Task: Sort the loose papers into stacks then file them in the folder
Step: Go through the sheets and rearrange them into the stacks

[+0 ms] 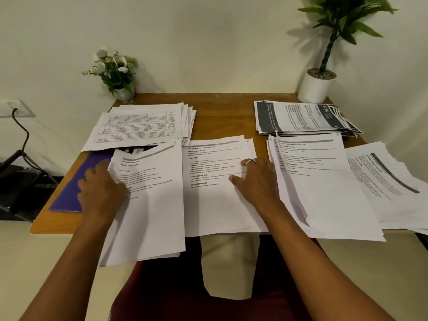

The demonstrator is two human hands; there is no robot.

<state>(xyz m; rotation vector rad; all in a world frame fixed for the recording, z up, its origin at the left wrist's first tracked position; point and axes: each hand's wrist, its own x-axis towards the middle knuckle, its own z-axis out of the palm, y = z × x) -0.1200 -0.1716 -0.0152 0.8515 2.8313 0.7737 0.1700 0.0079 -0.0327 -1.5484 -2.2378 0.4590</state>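
Since six piles are already laid out across the wooden table (pixel 222 105), sorting is judged nearly done, while filing is left. Two are set at the back, a tabled-sheet pile (pixel 139 126) left and a dark-banded pile (pixel 301 119) right; four are spread along the front, some overhanging the edge. The purple folder (pixel 76 188) is found at the left, partly covered by the front-left pile (pixel 152 205); no sheets are seen filed in it. That pile's left edge is gripped by the left hand (pixel 102 191), fingers curled round it. The centre pile (pixel 215 200) is pressed by the right hand (pixel 254 179), fingers nearly flat, nothing held.
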